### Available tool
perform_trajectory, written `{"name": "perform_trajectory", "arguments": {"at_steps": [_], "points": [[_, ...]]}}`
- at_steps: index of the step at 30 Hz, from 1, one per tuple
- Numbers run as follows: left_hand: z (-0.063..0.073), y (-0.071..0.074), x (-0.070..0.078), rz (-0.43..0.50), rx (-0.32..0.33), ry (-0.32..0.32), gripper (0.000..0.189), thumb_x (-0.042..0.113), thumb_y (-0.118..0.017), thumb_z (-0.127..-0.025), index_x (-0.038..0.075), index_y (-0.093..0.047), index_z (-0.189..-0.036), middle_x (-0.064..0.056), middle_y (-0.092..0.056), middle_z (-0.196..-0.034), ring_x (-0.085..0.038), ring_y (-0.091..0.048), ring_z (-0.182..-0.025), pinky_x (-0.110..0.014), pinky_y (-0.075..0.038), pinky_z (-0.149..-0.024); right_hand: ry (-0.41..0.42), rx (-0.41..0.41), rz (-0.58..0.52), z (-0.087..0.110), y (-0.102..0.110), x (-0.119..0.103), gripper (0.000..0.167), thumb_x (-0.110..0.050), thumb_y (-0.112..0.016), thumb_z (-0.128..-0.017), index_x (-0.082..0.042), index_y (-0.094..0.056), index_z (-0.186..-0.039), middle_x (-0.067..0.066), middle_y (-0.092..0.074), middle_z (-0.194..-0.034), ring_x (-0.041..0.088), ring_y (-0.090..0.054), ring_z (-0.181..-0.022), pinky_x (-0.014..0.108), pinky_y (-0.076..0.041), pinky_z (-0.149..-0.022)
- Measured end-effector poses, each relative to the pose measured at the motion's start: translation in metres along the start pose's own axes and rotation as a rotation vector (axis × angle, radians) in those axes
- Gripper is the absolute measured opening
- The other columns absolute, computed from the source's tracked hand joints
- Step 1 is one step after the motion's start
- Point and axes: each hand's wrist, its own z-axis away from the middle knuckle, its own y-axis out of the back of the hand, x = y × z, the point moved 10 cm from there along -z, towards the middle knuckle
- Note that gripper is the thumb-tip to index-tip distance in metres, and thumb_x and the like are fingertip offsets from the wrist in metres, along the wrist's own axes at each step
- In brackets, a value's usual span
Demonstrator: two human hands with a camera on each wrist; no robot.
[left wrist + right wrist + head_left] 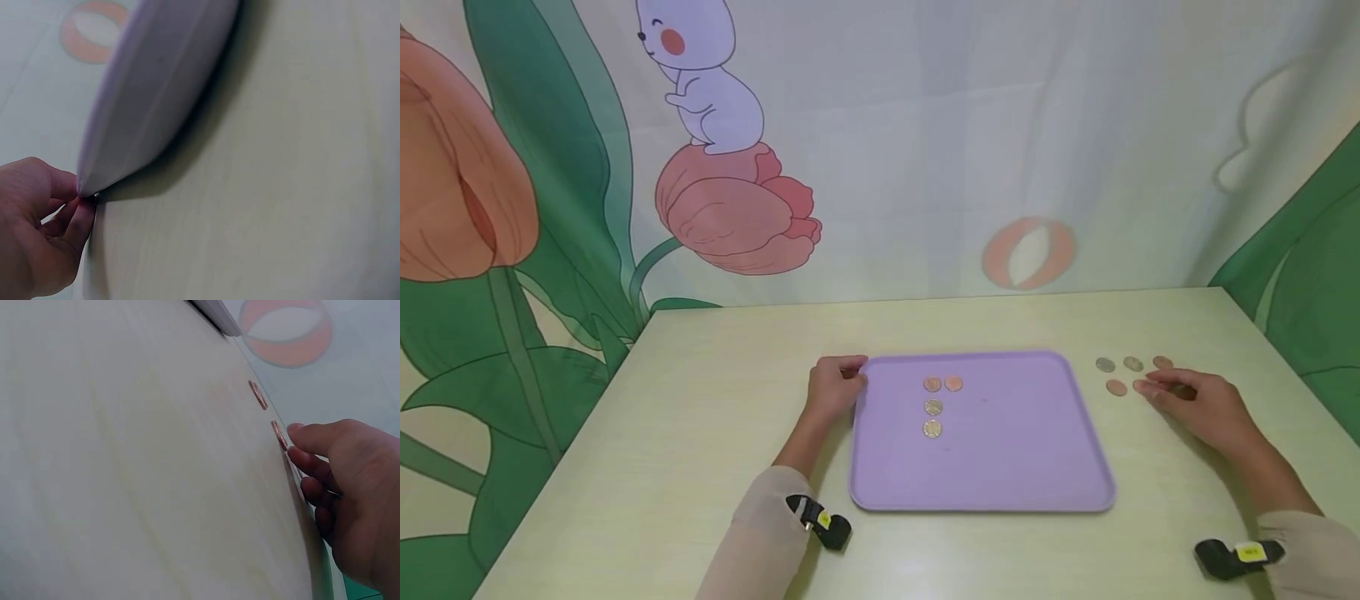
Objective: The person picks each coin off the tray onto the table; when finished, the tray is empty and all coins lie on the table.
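A lilac rectangular tray lies on the table. At its far left corner my left hand pinches the rim between thumb and fingers; the left wrist view shows this hand at the tray's tip. On the tray are two copper coins side by side, with two gold-toned coins below the left one. Right of the tray, my right hand is low over the table, fingers bent, thumb and fingertips right at a copper coin. Another copper coin lies just left of it.
Behind that pair, a silvery coin, a gold-toned coin and a copper coin form a row. A printed curtain hangs behind the pale wooden table. Each sleeve bears a black wrist device.
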Motion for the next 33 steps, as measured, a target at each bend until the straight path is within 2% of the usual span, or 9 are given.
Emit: {"name": "perform_trajectory", "arguments": {"at_steps": [6,8,13,15,16,17,20,23,33], "points": [[0.0,0.001,-0.001,0.0,0.003,0.007,0.033,0.003,-0.064,-0.088,0.005,-0.076,-0.119,-0.016,-0.077,-0.112,-0.028,-0.071,-0.104,-0.04,-0.059,-0.094,0.052,0.078,-0.061,0.007,0.005,-0.022,0.04,-0.028,-0.067,-0.098,0.005,-0.069,-0.12,0.038,-0.059,-0.133,-0.02,-0.04,-0.077,0.009,-0.042,-0.062],[0.001,0.001,-0.002,-0.002,0.001,0.01,0.033,0.003,-0.064,-0.088,0.005,-0.076,-0.119,-0.016,-0.077,-0.111,-0.027,-0.071,-0.104,-0.04,-0.058,-0.094,0.111,0.099,-0.077,0.01,0.005,-0.036,0.033,-0.021,-0.067,-0.098,0.005,-0.07,-0.119,0.034,-0.066,-0.124,-0.019,-0.043,-0.076,0.011,-0.042,-0.06],[0.001,0.0,-0.004,0.001,0.003,0.013,0.033,0.003,-0.064,-0.088,0.005,-0.077,-0.117,-0.015,-0.078,-0.11,-0.027,-0.071,-0.103,-0.039,-0.059,-0.092,0.242,0.105,-0.077,0.01,0.0,-0.073,0.025,-0.011,-0.071,-0.094,-0.001,-0.073,-0.116,-0.003,-0.07,-0.089,-0.014,-0.048,-0.076,0.019,-0.042,-0.06],[0.0,0.0,-0.004,0.006,0.004,0.012,0.033,0.003,-0.064,-0.087,0.005,-0.077,-0.117,-0.016,-0.078,-0.11,-0.027,-0.071,-0.103,-0.039,-0.059,-0.092,0.279,0.103,-0.082,0.009,-0.004,-0.088,0.023,-0.008,-0.072,-0.092,-0.001,-0.075,-0.113,-0.006,-0.07,-0.085,-0.012,-0.048,-0.075,0.023,-0.038,-0.068],[0.0,0.0,-0.003,0.009,0.004,0.011,0.033,0.002,-0.063,-0.088,0.005,-0.077,-0.117,-0.016,-0.078,-0.11,-0.027,-0.071,-0.103,-0.039,-0.059,-0.092,0.295,0.1,-0.09,0.008,-0.007,-0.096,0.022,-0.006,-0.072,-0.091,-0.001,-0.075,-0.112,-0.001,-0.071,-0.084,-0.011,-0.048,-0.074,0.028,-0.039,-0.078],[0.0,0.0,-0.002,0.009,0.004,0.009,0.033,0.002,-0.063,-0.088,0.005,-0.077,-0.117,-0.015,-0.078,-0.111,-0.027,-0.071,-0.103,-0.039,-0.059,-0.092,0.309,0.095,-0.091,0.007,-0.01,-0.103,0.021,-0.005,-0.072,-0.091,-0.001,-0.075,-0.111,0.003,-0.072,-0.084,-0.011,-0.049,-0.074,0.029,-0.038,-0.078],[0.001,0.0,0.001,0.02,-0.001,0.003,0.034,0.002,-0.062,-0.087,0.004,-0.076,-0.118,-0.016,-0.077,-0.112,-0.028,-0.072,-0.104,-0.039,-0.059,-0.093,0.334,0.067,-0.132,0.005,-0.021,-0.121,0.018,-0.002,-0.073,-0.089,0.0,-0.076,-0.108,0.013,-0.073,-0.086,-0.009,-0.05,-0.074,0.027,-0.041,-0.078],[0.002,0.001,0.004,0.028,-0.005,-0.002,0.034,0.001,-0.062,-0.087,0.003,-0.076,-0.118,-0.017,-0.077,-0.114,-0.029,-0.072,-0.106,-0.039,-0.059,-0.093,0.34,0.016,-0.172,0.001,-0.033,-0.137,0.018,-0.003,-0.072,-0.09,-0.001,-0.076,-0.107,0.013,-0.074,-0.089,-0.008,-0.053,-0.076,0.019,-0.046,-0.058],[0.003,0.002,0.002,0.023,-0.009,0.008,0.034,0.002,-0.062,-0.088,0.005,-0.076,-0.119,-0.016,-0.077,-0.114,-0.029,-0.072,-0.107,-0.04,-0.059,-0.094,0.294,-0.26,-0.183,-0.019,-0.089,-0.176,0.025,-0.007,-0.068,-0.093,0.002,-0.073,-0.116,0.015,-0.073,-0.096,0.01,-0.061,-0.081,0.021,-0.051,-0.068]]}}
